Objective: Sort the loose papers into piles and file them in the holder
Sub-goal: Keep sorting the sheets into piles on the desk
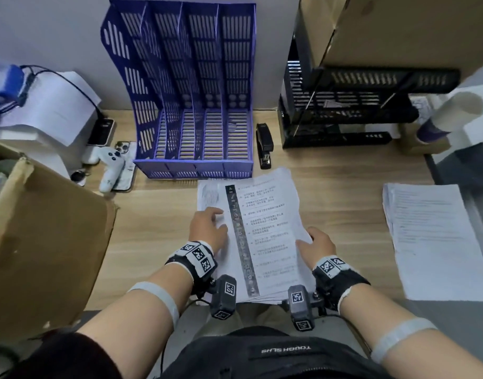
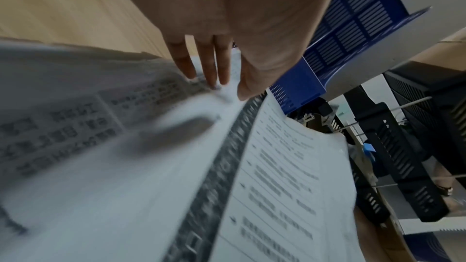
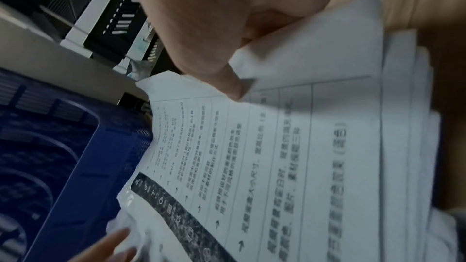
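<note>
The right hand [image 1: 315, 243] pinches the right edge of the top sheet [image 1: 265, 228], thumb on its face and fingers curled beneath, lifting that edge off the paper stack [image 1: 211, 195]. The left hand [image 1: 207, 228] lies with straight, slightly spread fingers flat on the page exposed below. The top sheet carries a dark vertical strip of icons and rows of printed text with arrows; the stack sits at the desk's near edge, at 6 o'clock from the blue file holder [image 1: 191, 99], whose four slots look empty. The right wrist view shows what the head view cannot: the thumb [image 3: 221, 79] pressing a bent corner, and staggered sheet edges beneath (the print is blurred). The left wrist view shows fingertips [image 2: 214, 81] touching a tabled page. At 3 o'clock lies a second paper pile [image 1: 437, 242]; a black stapler [image 1: 264, 144] lies just right of the holder.
</note>
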The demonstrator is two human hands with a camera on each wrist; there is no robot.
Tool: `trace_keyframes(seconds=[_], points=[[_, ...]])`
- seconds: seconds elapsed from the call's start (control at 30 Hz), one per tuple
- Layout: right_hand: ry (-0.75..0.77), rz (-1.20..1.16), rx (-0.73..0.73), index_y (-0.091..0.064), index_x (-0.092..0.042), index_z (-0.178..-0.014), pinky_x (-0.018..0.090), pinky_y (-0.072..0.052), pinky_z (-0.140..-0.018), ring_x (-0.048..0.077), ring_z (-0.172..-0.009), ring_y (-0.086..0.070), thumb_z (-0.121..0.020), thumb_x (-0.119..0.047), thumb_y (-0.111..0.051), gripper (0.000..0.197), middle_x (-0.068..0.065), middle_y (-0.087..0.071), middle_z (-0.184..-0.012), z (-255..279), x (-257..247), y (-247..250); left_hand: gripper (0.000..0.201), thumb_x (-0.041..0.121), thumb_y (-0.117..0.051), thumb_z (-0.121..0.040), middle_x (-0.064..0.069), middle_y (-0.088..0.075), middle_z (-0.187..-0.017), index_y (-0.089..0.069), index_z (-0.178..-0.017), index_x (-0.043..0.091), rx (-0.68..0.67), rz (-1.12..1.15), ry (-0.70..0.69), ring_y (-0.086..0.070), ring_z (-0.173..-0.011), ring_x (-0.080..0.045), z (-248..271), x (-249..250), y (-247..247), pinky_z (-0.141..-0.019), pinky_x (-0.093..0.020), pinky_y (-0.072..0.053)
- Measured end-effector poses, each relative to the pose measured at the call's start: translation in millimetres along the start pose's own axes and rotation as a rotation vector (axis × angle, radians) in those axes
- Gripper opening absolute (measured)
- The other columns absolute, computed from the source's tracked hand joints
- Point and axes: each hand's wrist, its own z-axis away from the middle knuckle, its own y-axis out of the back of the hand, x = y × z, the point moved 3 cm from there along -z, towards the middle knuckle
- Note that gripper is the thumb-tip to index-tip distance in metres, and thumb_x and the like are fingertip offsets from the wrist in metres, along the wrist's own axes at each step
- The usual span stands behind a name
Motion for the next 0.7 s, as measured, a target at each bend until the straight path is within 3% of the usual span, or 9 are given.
trace_keyframes(seconds=[0.07,0.13,0.2,0.27,0.37,0.43,0.53,0.6,0.7], points=[[-0.034,-0.033,0.016,-0.062,-0.016,-0.107,0.032,-0.051,-0.077,0.027,-0.086,-0.062,-0.090,-0.015,-0.052,0.019,0.005,-0.067,-0.098,-1.9,7.0,7.6,0.052,0.015,-0.070,-0.080,-0.012,-0.058,-0.121,-0.054,-0.130,0.015,0.032,-0.044,0.017,-0.059,-0.111,-0.029,-4.9,0.5,2.8,-0.102,-0.041,-0.048],[-0.036,-0.061,-0.018,-0.058,-0.014,-0.115,0.037,-0.052,-0.087,0.029,-0.096,-0.062,-0.091,-0.015,-0.051,0.025,0.007,-0.067,-0.109,-0.8,11.2,10.0,0.062,0.016,-0.069,-0.084,-0.010,-0.059,-0.123,-0.044,-0.140,0.012,-0.042,0.047,0.068,-0.058,-0.113,-0.028,-6.3,5.4,-0.6,-0.104,-0.039,-0.046],[-0.043,-0.092,-0.067,-0.053,-0.014,-0.123,0.038,-0.051,-0.090,0.027,-0.102,-0.060,-0.091,-0.016,-0.052,0.032,0.008,-0.064,-0.118,1.5,14.6,9.4,0.063,0.017,-0.065,-0.088,-0.003,-0.064,-0.101,-0.038,-0.144,0.011,-0.153,0.109,0.102,-0.062,-0.098,-0.024,-5.3,13.2,-10.4,-0.100,-0.036,-0.048],[-0.061,-0.126,-0.117,-0.047,-0.015,-0.130,0.033,-0.046,-0.088,0.024,-0.103,-0.057,-0.091,-0.016,-0.052,0.039,0.006,-0.061,-0.122,6.5,15.1,9.1,0.060,0.017,-0.059,-0.090,0.004,-0.058,-0.074,-0.037,-0.145,0.010,-0.253,0.112,0.092,-0.058,-0.074,-0.018,-3.0,20.7,-23.5,-0.090,-0.035,-0.052],[-0.084,-0.133,-0.142,-0.048,-0.014,-0.134,0.029,-0.042,-0.087,0.020,-0.104,-0.054,-0.091,-0.011,-0.050,0.043,0.005,-0.060,-0.128,8.1,22.2,15.9,0.061,0.016,-0.062,-0.090,0.002,-0.059,-0.074,-0.037,-0.146,0.010,-0.294,0.082,0.055,-0.062,-0.075,-0.019,-2.0,32.7,-42.2,-0.086,-0.036,-0.056],[-0.087,-0.120,-0.083,-0.049,-0.015,-0.135,0.028,-0.041,-0.087,0.019,-0.102,-0.053,-0.092,-0.007,-0.045,0.044,0.005,-0.060,-0.130,7.4,29.5,32.5,0.052,0.015,-0.063,-0.091,-0.005,-0.067,-0.090,-0.047,-0.141,0.012,-0.358,0.090,0.008,-0.067,-0.085,-0.022,1.3,44.9,-55.7,-0.087,-0.039,-0.057],[-0.127,-0.073,0.083,-0.049,-0.015,-0.133,0.028,-0.040,-0.086,0.026,-0.103,-0.055,-0.091,-0.004,-0.042,0.044,0.008,-0.060,-0.129,5.8,43.4,71.8,0.032,0.016,-0.061,-0.093,-0.008,-0.071,-0.103,-0.063,-0.125,0.014,-0.468,0.089,-0.096,-0.067,-0.083,-0.019,10.4,66.4,-75.1,-0.067,-0.025,-0.057],[-0.170,-0.028,0.201,-0.046,-0.016,-0.136,0.028,-0.041,-0.090,0.033,-0.113,-0.055,-0.089,-0.003,-0.042,0.049,0.010,-0.057,-0.129,3.3,56.0,97.9,0.026,0.016,-0.061,-0.093,-0.010,-0.071,-0.102,-0.065,-0.119,0.014,-0.481,0.144,-0.097,-0.067,-0.077,-0.020,13.7,76.8,-85.4,-0.066,-0.030,-0.058],[-0.233,0.013,0.397,-0.043,-0.022,-0.135,0.045,-0.044,-0.099,0.036,-0.116,-0.051,-0.083,-0.009,-0.049,0.054,0.013,-0.053,-0.131,-1.1,69.2,122.6,0.020,0.015,-0.060,-0.092,-0.011,-0.068,-0.091,-0.066,-0.112,0.014,-0.409,0.187,-0.070,-0.065,-0.070,-0.020,11.0,83.1,-90.0,-0.070,-0.037,-0.058]])
